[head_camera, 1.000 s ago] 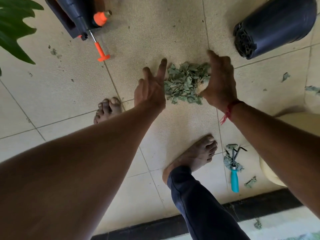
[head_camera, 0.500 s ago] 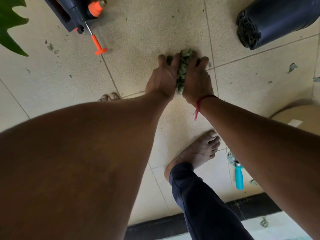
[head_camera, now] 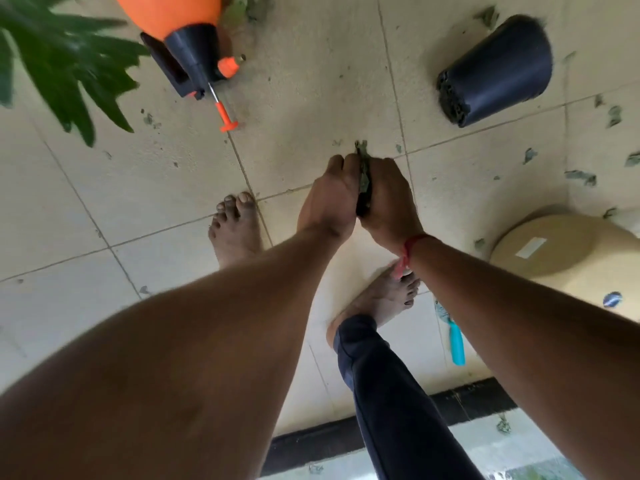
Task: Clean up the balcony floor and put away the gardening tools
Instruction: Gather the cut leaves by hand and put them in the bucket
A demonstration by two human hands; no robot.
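Observation:
My left hand [head_camera: 330, 199] and my right hand [head_camera: 388, 199] are pressed together above the beige tiled floor [head_camera: 311, 81], with a clump of dry green leaves [head_camera: 363, 174] squeezed between the palms; only a thin strip of leaves shows. An orange and black pump sprayer [head_camera: 188, 39] lies on the floor at top left. A small hand tool with a turquoise handle [head_camera: 456, 342] lies by my right foot, partly hidden by my right forearm. A black plastic pot [head_camera: 495, 69] lies on its side at top right.
Loose leaf scraps [head_camera: 581, 176] dot the tiles on the right. A beige round pot [head_camera: 554, 251] stands at right. Plant foliage [head_camera: 65, 64] hangs at top left. My bare feet [head_camera: 235, 226] stand below the hands. A black threshold strip [head_camera: 467, 403] runs along the bottom.
My hands closed from either side of the spread leaf pile, gathered it into a clump and lifted it off the floor. The view shifted down, showing more of the sprayer.

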